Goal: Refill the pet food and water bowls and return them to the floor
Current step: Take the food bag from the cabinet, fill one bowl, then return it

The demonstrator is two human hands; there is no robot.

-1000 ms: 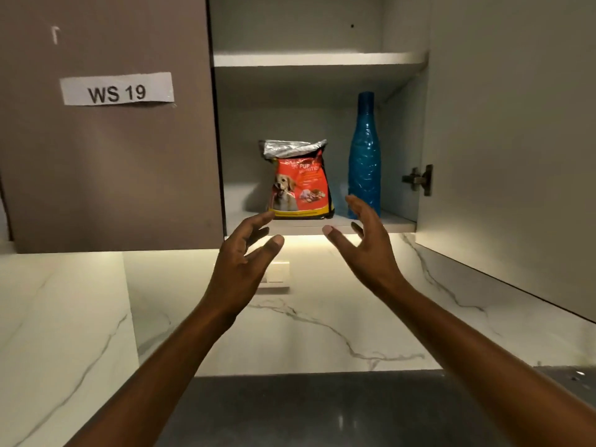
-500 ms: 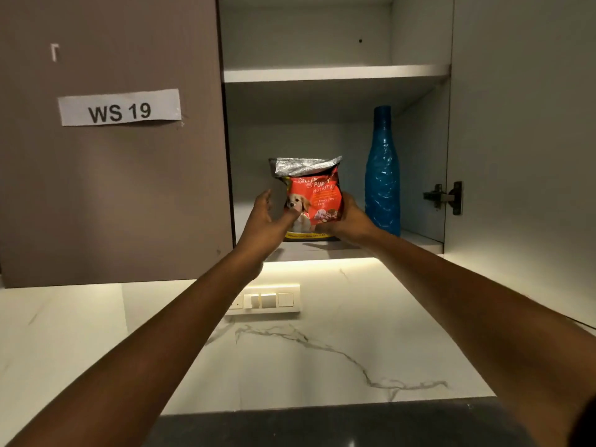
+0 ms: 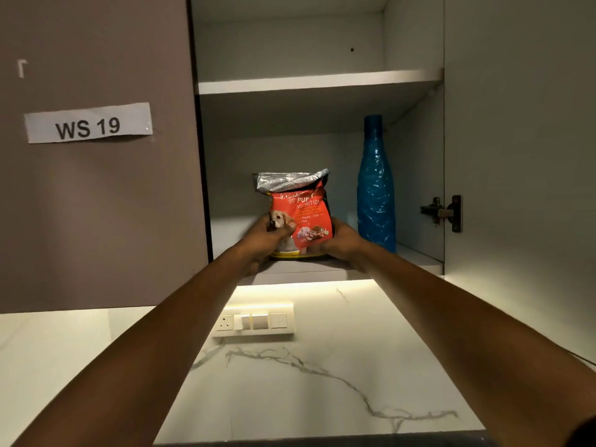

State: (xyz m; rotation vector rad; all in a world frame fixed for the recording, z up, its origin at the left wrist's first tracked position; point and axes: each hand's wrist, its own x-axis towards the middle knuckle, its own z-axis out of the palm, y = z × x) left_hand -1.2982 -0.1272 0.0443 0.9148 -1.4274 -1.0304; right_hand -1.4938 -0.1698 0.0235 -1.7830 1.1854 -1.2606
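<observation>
While both arms reach up into the open wall cupboard, the left hand (image 3: 269,235) and the right hand (image 3: 342,240) close on the lower part of the red foil pouch of puppy food (image 3: 301,217), one on each side. The left thumb lies across the printed front over the dog picture, with the fingers wrapped behind; the right hand cups the opposite edge, its fingers hidden behind the pouch. The pouch stands upright on the lower white cupboard shelf (image 3: 416,256), its silver top folded over, and its base appears to rest on the shelf. Just to its right, not touching it, stands a tall blue textured plastic bottle (image 3: 375,188). The upper white shelf (image 3: 319,82) holds nothing that can be seen. The cupboard door (image 3: 516,156) hangs open at the right, and a closed brown door with a paper label reading WS 19 (image 3: 87,123) is at the left.

This looks like the fetching step: getting the food out before any bowl is filled. No bowls are in view. The next move calls for lifting the pouch clear of the shelf lip and drawing it out and down, kept upright so the folded top does not spill, without knocking the bottle beside it.
</observation>
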